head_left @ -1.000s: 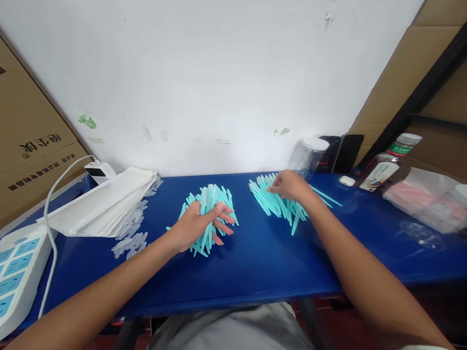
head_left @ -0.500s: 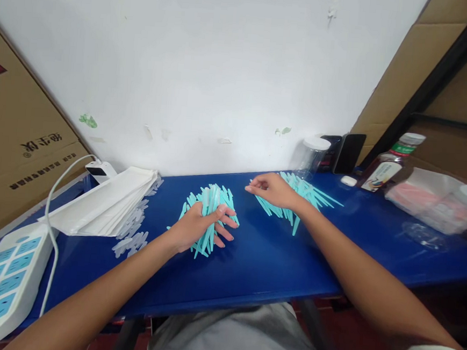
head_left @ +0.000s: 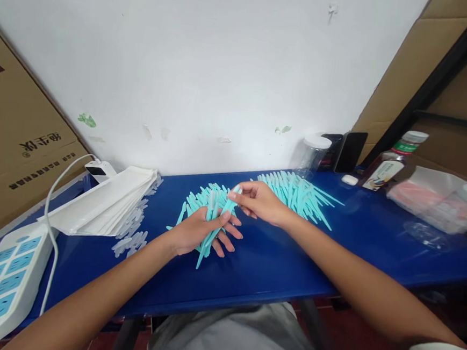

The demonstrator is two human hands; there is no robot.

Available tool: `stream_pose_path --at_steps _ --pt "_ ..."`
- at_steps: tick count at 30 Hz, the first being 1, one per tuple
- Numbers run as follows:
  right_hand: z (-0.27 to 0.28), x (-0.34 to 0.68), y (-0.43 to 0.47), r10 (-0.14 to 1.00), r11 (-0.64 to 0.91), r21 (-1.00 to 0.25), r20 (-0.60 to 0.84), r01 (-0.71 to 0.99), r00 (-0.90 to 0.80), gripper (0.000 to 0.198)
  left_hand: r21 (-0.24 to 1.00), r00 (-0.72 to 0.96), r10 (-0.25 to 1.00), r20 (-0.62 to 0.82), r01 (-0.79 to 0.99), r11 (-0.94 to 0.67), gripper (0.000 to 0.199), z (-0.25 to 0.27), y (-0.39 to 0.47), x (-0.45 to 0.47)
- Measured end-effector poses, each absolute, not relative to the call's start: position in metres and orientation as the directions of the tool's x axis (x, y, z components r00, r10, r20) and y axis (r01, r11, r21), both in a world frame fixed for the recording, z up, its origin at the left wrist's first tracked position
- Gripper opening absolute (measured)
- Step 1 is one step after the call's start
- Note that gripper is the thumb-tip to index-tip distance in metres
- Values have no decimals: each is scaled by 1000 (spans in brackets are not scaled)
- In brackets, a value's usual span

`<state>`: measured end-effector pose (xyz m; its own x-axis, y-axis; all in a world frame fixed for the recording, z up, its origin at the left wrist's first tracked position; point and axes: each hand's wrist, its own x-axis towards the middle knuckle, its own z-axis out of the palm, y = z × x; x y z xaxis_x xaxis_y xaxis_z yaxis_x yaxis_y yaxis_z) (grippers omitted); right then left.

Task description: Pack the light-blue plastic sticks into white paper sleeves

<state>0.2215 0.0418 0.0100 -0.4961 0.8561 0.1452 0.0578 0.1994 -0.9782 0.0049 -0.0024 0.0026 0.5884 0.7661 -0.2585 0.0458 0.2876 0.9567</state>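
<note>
Clasped between thumb and palm of my left hand (head_left: 203,227) is a bundle of slim turquoise plastic sticks (head_left: 211,205), shaped like eyebrow razors, some with paler, clear-looking tips. Its other fingers are spread. My right hand (head_left: 261,200) pinches the upper end of one turquoise stick (head_left: 215,229), which lies slanted across the bundle under my left thumb. Behind and under my left hand lies a loose pile of the same sticks (head_left: 199,198), partly hidden. A second pile (head_left: 297,191) fans out on the blue table (head_left: 266,269), beyond my right wrist.
White trays (head_left: 105,202) are stacked at the left beside small clear plastic pieces (head_left: 132,234). A power strip (head_left: 11,276) with a white cable occupies the left edge. At right stand a clear jar (head_left: 311,154), a dark bottle (head_left: 392,161) and a pinkish bag (head_left: 429,198).
My right hand has come left from the right pile to the bundle and now pinches a slanted stick there. My left hand stays nearly in place, still holding its bundle.
</note>
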Motion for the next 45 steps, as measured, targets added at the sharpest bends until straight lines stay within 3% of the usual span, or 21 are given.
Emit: stream_pose_path --at_steps 5,13,18,29,37,40,45 --pt "13 232 53 875 200 -978 149 63 -460 48 960 520 809 -272 86 268 56 3 0 2" --pt "16 238 60 881 150 -989 125 18 -456 50 985 487 858 -165 38 168 53 0 3 -1" --pt "15 243 66 849 130 -991 120 -17 -515 49 986 481 862 -159 33 164 51 0 3 0" --pt "13 234 59 928 153 -988 139 15 -344 51 984 485 856 -178 63 170 54 -4 5 -1" --pt "20 227 48 898 155 -987 123 42 -423 52 984 510 846 -156 152 89 59 -5 0 4" --pt "29 248 59 888 153 -984 96 91 -449 53 975 498 846 -190 201 101 63 -2 -2 6" --pt "40 314 91 802 178 -920 -71 350 -593 52 965 459 866 -199 246 92 65 5 -4 6"
